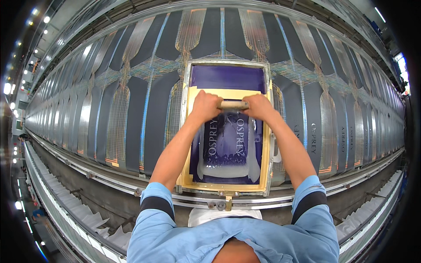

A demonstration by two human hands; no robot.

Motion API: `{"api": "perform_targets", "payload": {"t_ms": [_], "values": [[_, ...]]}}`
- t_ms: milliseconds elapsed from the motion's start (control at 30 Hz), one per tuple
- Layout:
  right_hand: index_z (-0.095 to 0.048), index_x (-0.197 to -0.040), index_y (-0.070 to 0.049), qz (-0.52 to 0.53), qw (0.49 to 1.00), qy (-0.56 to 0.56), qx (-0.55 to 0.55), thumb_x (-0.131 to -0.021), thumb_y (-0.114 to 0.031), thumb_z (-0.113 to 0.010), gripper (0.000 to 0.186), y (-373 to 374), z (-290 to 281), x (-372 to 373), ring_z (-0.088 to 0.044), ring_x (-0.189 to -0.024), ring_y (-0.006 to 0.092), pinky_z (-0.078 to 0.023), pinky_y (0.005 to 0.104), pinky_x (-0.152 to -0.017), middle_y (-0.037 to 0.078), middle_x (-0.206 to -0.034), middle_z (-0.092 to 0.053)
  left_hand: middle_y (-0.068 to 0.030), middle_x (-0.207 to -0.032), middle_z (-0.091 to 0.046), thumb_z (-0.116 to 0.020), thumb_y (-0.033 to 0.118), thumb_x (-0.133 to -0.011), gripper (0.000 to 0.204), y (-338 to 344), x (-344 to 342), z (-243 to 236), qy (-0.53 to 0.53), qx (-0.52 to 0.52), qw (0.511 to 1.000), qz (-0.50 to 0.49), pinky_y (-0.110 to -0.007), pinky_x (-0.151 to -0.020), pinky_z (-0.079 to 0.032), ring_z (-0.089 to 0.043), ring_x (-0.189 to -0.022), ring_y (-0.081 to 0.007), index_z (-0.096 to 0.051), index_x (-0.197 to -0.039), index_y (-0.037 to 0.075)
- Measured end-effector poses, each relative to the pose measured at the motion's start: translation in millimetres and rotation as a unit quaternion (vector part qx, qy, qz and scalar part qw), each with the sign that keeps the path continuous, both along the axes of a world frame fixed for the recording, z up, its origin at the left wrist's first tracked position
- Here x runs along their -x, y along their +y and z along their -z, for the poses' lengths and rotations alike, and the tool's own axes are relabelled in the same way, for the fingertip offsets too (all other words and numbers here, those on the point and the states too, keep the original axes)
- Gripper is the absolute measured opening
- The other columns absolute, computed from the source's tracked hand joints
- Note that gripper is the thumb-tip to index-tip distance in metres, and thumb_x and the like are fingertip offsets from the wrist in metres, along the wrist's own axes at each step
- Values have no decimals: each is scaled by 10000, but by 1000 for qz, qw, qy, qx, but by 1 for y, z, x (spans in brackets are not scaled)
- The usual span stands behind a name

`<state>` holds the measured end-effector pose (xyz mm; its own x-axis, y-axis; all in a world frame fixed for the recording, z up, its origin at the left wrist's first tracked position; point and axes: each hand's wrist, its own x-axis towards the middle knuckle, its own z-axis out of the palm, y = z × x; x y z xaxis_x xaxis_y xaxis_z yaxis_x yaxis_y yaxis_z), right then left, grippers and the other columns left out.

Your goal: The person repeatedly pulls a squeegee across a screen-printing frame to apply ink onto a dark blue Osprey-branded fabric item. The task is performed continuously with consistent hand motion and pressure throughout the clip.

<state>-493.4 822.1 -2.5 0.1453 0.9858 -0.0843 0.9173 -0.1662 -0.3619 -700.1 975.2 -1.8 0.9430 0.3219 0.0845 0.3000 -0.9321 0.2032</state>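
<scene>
A screen printing frame with a metal rim and yellow tape lies in front of me, its mesh purple. Across the upper part of the mesh rests a squeegee with a pale wooden handle. My left hand is closed round the handle's left end, and my right hand grips the right end. Below the squeegee, a wet, glossy layer of clear-grey ink spreads in a U shape over the lower mesh. Pale lettering shows on the purple mesh. The squeegee's blade is mostly hidden.
Under the frame runs a long printing table with rows of dark grey fabric pieces and colored guide lines. Lettering marks some pieces at the right. A metal rail edges the table near me. White crumpled sheeting hangs below it.
</scene>
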Motion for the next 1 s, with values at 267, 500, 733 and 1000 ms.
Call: {"api": "perform_targets", "payload": {"t_ms": [267,500,733,1000], "values": [[-759,-1030,-116,46,996,52,53,-769,-278,-854,321,31,-7,-6,-725,-912,380,-573,486,-827,175,-917,-753,-88,-744,-714,-847,364,-740,254,29,-18,3,16,39,999,-34,-454,-756,-529,-708,-770,-318,-740,-817,148],[-740,-962,-104,17,999,28,1,-745,-255,-850,287,-36,8,41,-718,-839,354,-554,478,-793,141,-843,-737,-85,-733,-702,-847,301,-735,200,-39,34,8,-24,72,997,-33,-465,-775,-543,-694,-713,-320,-738,-818,155],[-737,-1045,-93,-22,999,42,6,-765,-283,-861,360,-179,-16,155,-679,-1027,313,-518,433,-870,141,-1011,-726,20,-928,-712,-816,80,-621,352,-192,158,18,-66,52,995,-44,-381,-806,-430,-649,-856,-204,-758,-958,167],[-717,-1105,-45,448,860,-17,-245,-972,-309,-676,299,-170,53,31,-681,-1020,384,-523,445,-905,188,-1055,-734,-11,-951,-660,-719,95,-704,235,-198,163,6,-22,30,999,-27,-421,-865,-425,-612,-924,-239,-707,-934,145]]}}
